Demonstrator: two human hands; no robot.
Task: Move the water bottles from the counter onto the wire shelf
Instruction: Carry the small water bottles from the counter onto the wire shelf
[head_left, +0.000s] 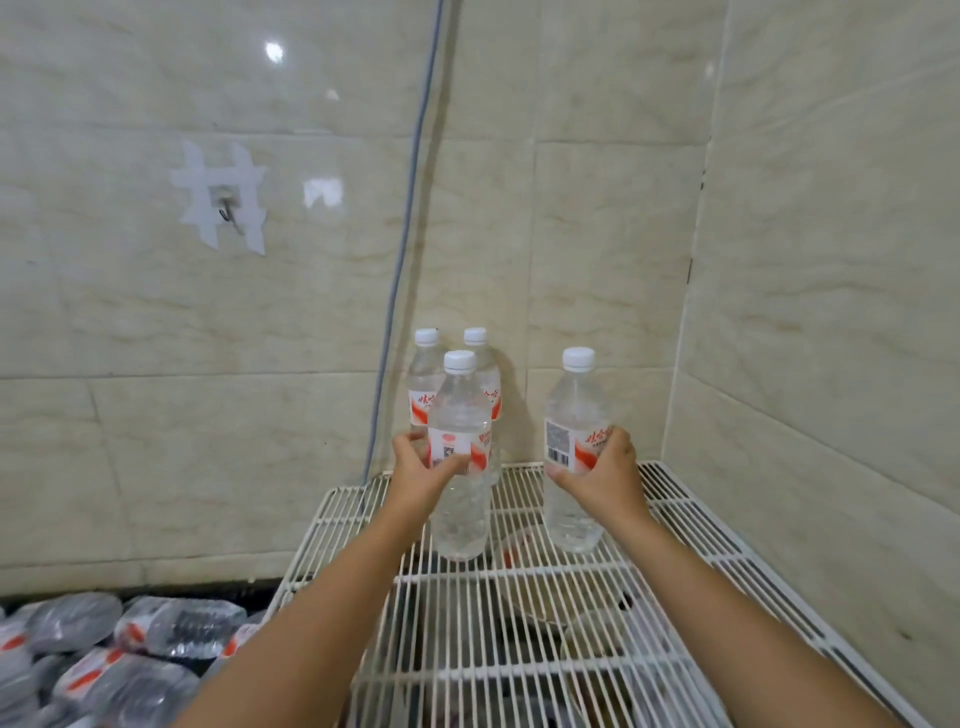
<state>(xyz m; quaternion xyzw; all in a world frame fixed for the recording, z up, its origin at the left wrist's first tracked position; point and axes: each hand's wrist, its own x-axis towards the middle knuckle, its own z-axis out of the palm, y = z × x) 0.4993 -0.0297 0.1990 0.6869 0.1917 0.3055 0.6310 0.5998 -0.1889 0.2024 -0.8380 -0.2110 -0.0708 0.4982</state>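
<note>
Crowding shelf corner (670, 499): two bottles (457, 384)

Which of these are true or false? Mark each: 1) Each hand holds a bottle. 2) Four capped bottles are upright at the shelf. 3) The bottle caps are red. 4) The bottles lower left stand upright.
1) True: the left hand grips the front bottle, the right hand grips the right bottle.
2) True: two more bottles stand behind on the wire shelf.
3) False: the caps are white.
4) False: the bottles at lower left lie on their sides.
</note>
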